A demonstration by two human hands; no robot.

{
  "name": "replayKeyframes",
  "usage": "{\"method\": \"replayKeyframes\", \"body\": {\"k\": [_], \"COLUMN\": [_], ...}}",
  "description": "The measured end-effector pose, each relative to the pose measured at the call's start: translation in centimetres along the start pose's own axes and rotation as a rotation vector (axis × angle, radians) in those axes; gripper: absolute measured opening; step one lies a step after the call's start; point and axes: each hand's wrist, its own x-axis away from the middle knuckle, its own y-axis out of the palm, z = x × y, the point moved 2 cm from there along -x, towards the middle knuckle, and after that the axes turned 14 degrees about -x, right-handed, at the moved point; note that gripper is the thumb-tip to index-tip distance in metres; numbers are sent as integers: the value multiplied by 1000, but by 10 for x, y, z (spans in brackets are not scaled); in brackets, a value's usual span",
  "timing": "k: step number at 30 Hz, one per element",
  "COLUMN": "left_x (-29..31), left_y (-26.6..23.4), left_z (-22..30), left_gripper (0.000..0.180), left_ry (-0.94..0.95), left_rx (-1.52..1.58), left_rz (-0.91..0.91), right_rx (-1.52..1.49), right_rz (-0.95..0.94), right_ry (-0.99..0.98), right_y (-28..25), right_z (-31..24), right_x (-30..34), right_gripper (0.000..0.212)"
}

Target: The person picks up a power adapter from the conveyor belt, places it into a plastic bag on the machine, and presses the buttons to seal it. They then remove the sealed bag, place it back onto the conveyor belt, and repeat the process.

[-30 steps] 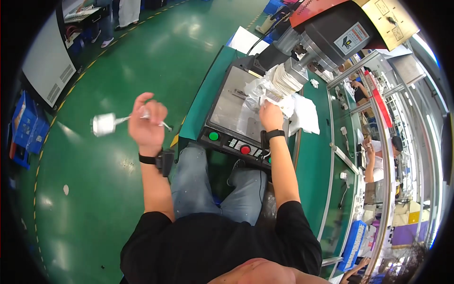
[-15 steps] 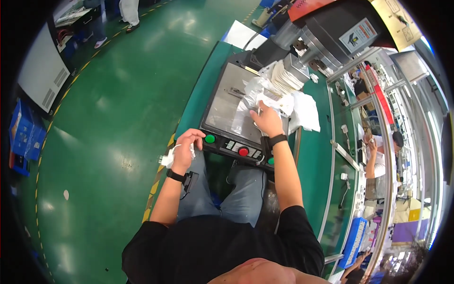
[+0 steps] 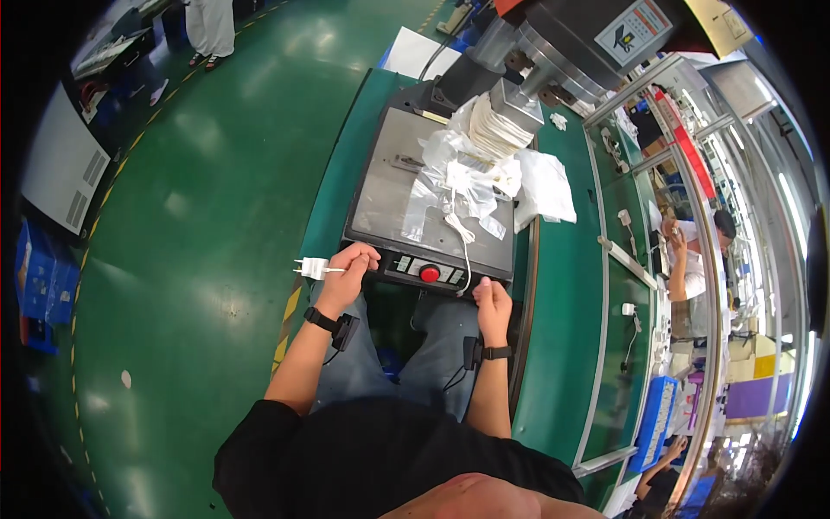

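My left hand (image 3: 350,270) is closed at the left end of the control panel, around the white cord of a power plug (image 3: 313,268) whose metal prongs point left. My right hand (image 3: 493,304) is curled closed at the panel's right end, with nothing visible in it. Both hands cover the spots where green buttons sit. Between them is a red button (image 3: 430,273). On the grey machine plate (image 3: 380,195) lies a white cord (image 3: 459,227), running from clear plastic bags (image 3: 471,186) down over the front edge near my right hand.
Above the plate's far side hangs the black press head (image 3: 575,65). A stack of white sheets (image 3: 501,130) and a white bag (image 3: 546,189) lie beside it. At right, a metal-framed line (image 3: 616,251) carries more plugs; a co-worker (image 3: 687,259) sits beyond.
My right hand has left the plastic and white cord on the plate and come back to the panel's right end. My left hand has shifted slightly over the left green button.
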Motion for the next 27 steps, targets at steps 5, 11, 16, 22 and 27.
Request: {"method": "replayKeyframes", "body": {"k": [5, 11, 16, 22, 27], "left_x": [2, -8, -17, -34, -63], "left_y": [-2, 0, -13, 30, 34], "left_z": [2, 7, 3, 54, 50], "left_gripper": [20, 18, 22, 21, 22], "left_ry": [46, 49, -89, -95, 52], "left_rx": [-23, 15, 45, 126, 194], "left_rz": [27, 50, 70, -79, -203], "right_rx": [335, 139, 388, 338, 430], "right_rz": [-121, -154, -349, -327, -111], "right_ry": [-208, -66, -237, -844, -1022], "right_y": [19, 20, 30, 3, -92], "right_z": [7, -27, -93, -235, -277], "right_x": [7, 15, 15, 10, 11], "right_gripper": [32, 26, 22, 13, 18]}}
